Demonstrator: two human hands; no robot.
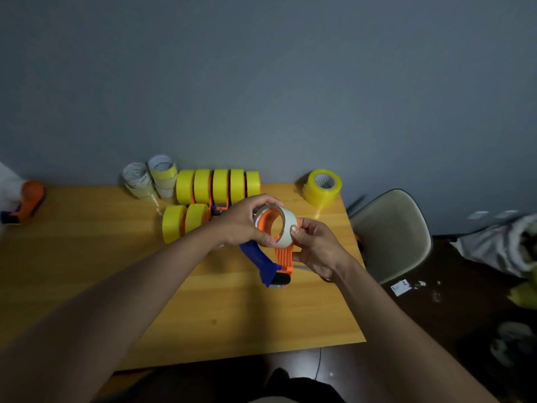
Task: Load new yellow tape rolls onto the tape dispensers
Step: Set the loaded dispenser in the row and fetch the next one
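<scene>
Over the middle of the wooden surface [87,271], both hands hold an orange plastic tape dispenser with a blue handle [271,257]. The left hand [247,221] curls round a near-empty whitish tape core [286,228] on its hub; the right hand [315,245] pinches the core's near edge, hiding part of the frame. Yellow tape rolls on dispensers [218,186] stand in rows at the far side, partly blocked. Another orange dispenser [27,200] at far left is blurred.
</scene>
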